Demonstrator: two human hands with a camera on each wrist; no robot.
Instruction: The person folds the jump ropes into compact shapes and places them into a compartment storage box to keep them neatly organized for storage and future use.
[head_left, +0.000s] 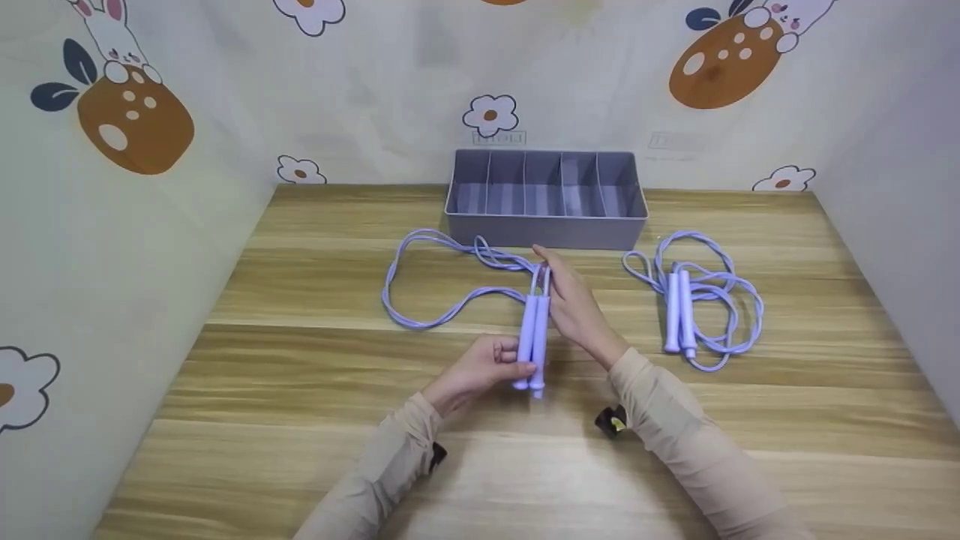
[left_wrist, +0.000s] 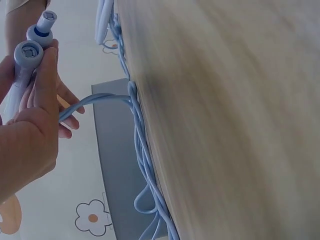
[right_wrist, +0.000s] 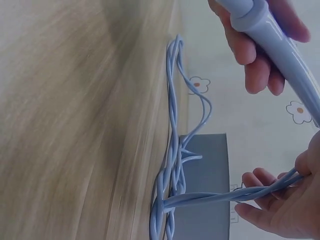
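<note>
A lilac jump rope point(head_left: 424, 325) is held by both hands, its two handles point(head_left: 529, 330) side by side above the table. My left hand point(head_left: 474, 371) pinches the handles near their lower ends, with the thumb across them. At the upper ends, my right hand point(head_left: 576, 306) holds the doubled cord; the right wrist view shows the cord point(right_wrist: 225, 198) running into the hand under the thumb, with the fingers loosely bent. The rest of that cord loops leftward on the table. A second lilac jump rope point(head_left: 759, 315) lies coiled to the right, its handles together.
Behind the ropes stands a grey box point(head_left: 546, 231) with several narrow compartments, against the patterned backdrop point(head_left: 390, 97). The wooden table point(head_left: 300, 390) is bordered by fabric walls at left, back and right.
</note>
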